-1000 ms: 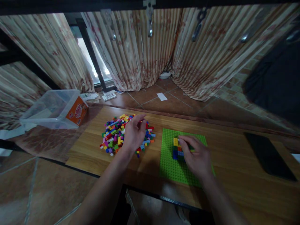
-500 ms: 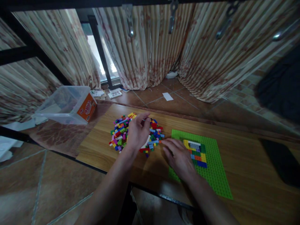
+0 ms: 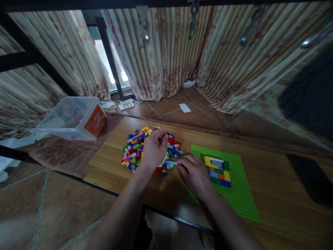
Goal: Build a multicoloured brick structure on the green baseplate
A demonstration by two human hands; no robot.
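Note:
A loose pile of colourful toy building bricks [image 3: 134, 149] lies on the wooden table. Over its middle is my left hand [image 3: 155, 147], thumb and forefinger curled close together; whatever they pinch is hidden. At the pile's right edge my right hand [image 3: 194, 172] is closed, its fingertips on a small orange brick [image 3: 178, 164]. A light blue brick [image 3: 171, 162] lies just left of those fingertips. Right of this hand is a green studded baseplate [image 3: 244, 194], partly under the forearm. It bears a flat block of joined multicoloured bricks [image 3: 220, 172].
A clear plastic bin [image 3: 62, 133] with an orange label stands beyond the table's left end. A dark flat object [image 3: 309, 180] lies at the table's right. Striped curtains [image 3: 166, 52] hang behind, and papers [image 3: 185, 108] lie on the tiled floor.
The view has shifted slightly. My right hand has moved a little toward the pile's edge and its fingertips have drawn closer together. My left hand stays over the pile.

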